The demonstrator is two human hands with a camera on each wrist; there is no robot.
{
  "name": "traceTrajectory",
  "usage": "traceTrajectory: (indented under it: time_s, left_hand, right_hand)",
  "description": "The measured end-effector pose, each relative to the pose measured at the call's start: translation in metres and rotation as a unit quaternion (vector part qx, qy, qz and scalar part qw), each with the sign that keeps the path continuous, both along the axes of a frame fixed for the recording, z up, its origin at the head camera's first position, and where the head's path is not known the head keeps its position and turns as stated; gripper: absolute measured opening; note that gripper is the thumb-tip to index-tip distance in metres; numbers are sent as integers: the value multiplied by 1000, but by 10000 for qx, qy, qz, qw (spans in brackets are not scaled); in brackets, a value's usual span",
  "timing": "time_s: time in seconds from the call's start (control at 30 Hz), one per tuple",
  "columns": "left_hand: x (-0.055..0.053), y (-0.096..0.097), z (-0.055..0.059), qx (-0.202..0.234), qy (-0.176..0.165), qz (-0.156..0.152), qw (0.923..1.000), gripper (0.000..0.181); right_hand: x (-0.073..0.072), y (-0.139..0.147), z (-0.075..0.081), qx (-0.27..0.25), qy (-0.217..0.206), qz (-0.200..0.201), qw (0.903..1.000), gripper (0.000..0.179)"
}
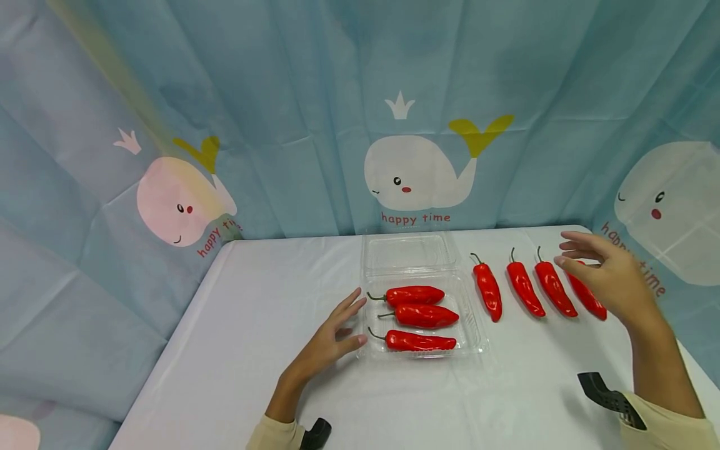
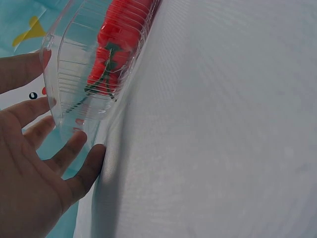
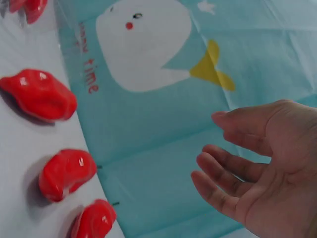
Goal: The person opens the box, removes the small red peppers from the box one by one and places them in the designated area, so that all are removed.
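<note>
A clear plastic clamshell box point(image 1: 472, 312) lies with its lid point(image 1: 409, 253) folded back toward the curtain. Inside it are three red chili peppers point(image 1: 422, 316), stems to the left. My left hand point(image 1: 332, 337) is at the box's left side, fingers spread around the rim, and in the left wrist view the fingertips are right at the clear wall point(image 2: 54, 89). My right hand point(image 1: 613, 275) hovers over the rightmost loose pepper point(image 1: 587, 294), covering its upper end. That hand's fingers are loosely bent with nothing between them, as the right wrist view also shows.
Three more loose peppers, a left one point(image 1: 488, 290), a middle one point(image 1: 525, 289) and a right one point(image 1: 555, 289), lie in a row between box and right hand. A white cloth covers the table point(image 1: 270, 294). The blue whale-print curtain point(image 1: 315, 175) hangs along its back and sides.
</note>
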State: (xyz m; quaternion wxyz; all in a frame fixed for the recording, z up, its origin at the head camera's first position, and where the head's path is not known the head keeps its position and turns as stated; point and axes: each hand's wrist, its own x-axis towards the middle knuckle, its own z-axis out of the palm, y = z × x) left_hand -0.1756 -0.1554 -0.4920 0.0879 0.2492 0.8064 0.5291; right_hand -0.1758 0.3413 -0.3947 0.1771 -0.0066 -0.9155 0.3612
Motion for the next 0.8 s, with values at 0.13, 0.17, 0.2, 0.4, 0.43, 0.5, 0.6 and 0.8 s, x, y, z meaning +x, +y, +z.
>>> traceTrajectory:
  time_s: [0.13,0.17,0.2,0.4,0.43,0.5,0.6,0.8]
  left_hand:
    - [0,0,0,4,-21,2,10000,74]
    - [0,0,0,4,-30,4,10000,73]
    - [0,0,0,1,-38,2,10000,73]
    - [1,1,0,-9,-48,9,10000,74]
    - [1,1,0,-7,-51,10,10000,74]
    - [1,1,0,-1,-59,4,10000,74]
    - [1,1,1,5,-64,0,10000,74]
    - [1,1,2,-9,-64,26,10000,74]
  right_hand:
    - [2,-12,3,-61,210,290,9993,56]
    - [2,-15,3,-87,220,345,9991,56]
    - [2,-19,3,-109,229,407,9989,56]
    - [6,-42,5,-194,280,802,9962,56]
    - [6,-46,5,-203,291,863,9956,56]
    - [7,-54,7,-243,303,995,9943,56]
    - [7,-67,6,-313,369,1273,9907,56]
    - [7,-87,0,-328,366,1766,9830,58]
